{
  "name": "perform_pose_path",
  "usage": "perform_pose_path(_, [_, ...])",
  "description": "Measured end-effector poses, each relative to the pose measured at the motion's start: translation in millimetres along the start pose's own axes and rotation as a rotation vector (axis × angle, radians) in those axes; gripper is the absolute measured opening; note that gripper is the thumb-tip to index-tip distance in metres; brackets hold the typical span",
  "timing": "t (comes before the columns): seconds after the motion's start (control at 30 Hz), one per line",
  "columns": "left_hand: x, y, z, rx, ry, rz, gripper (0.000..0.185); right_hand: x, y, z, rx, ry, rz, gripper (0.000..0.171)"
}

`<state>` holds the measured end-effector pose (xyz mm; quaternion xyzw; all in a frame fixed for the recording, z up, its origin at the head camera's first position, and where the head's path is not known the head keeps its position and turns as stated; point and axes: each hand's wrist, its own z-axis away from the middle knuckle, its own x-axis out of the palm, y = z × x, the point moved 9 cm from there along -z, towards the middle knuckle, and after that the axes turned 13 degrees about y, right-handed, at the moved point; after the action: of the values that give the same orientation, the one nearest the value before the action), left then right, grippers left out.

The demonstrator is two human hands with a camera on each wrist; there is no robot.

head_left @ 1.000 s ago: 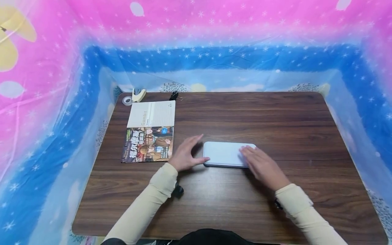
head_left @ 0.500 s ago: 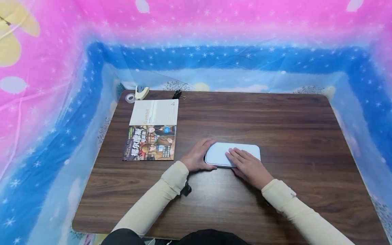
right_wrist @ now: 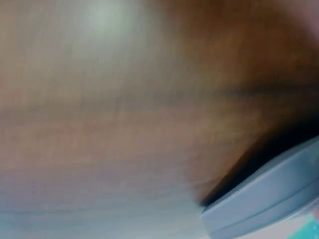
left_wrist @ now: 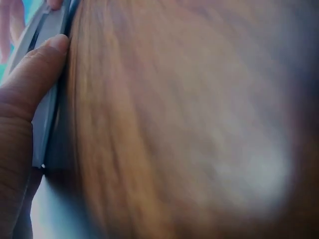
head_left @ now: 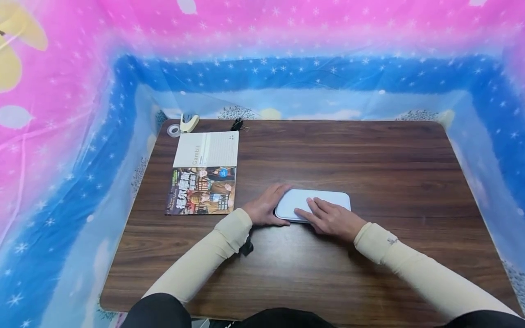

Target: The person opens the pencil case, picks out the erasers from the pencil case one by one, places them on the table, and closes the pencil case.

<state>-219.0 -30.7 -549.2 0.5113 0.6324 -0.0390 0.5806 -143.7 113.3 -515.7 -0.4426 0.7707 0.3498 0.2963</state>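
A flat white case point(head_left: 324, 197) with rounded corners lies on the wooden table. In the head view my left hand point(head_left: 264, 209) grips its left end, with the thumb along the near side. The left wrist view shows that thumb point(left_wrist: 42, 62) on the case's grey side point(left_wrist: 49, 104), which has a seam. My right hand point(head_left: 334, 219) holds the near right part, fingers across the top; its thumb is hidden from the head view. Near the top of the left wrist view, another fingertip point(left_wrist: 55, 4) touches the side. The right wrist view catches one grey case corner point(right_wrist: 264, 194).
A comic-style book point(head_left: 203, 191) and a "Gambit" notebook point(head_left: 207, 149) lie on the left. Behind them are a tape roll point(head_left: 173, 130), a cream-coloured stapler-like object point(head_left: 189, 123) and a black binder clip point(head_left: 237, 124). Printed cloth point(head_left: 287, 75) surrounds the wooden table point(head_left: 369, 155).
My left hand has moved right and closed around the case's left end. My right hand has slid left over the top, its fingers now spread more. The case has stayed nearly in place.
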Motion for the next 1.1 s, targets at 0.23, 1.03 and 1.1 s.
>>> perform_pose_path(0.23, [0.5, -2.1, 0.4, -0.018, 0.011, 0.017, 0.12, -15, 16, 4, 0.017, 0.053, -0.146, 0.048])
perform_pose_path(1.03, [-17.0, -13.0, 30.7, -0.154, 0.274, 0.128, 0.1, 5, 181, 81, 1.363, 0.185, -0.466, 0.028])
perform_pose_path(1.1, [-16.6, -13.2, 29.3, -0.149, 0.268, 0.128, 0.097, 16, 185, 92, 1.472, 0.178, -0.524, 0.033])
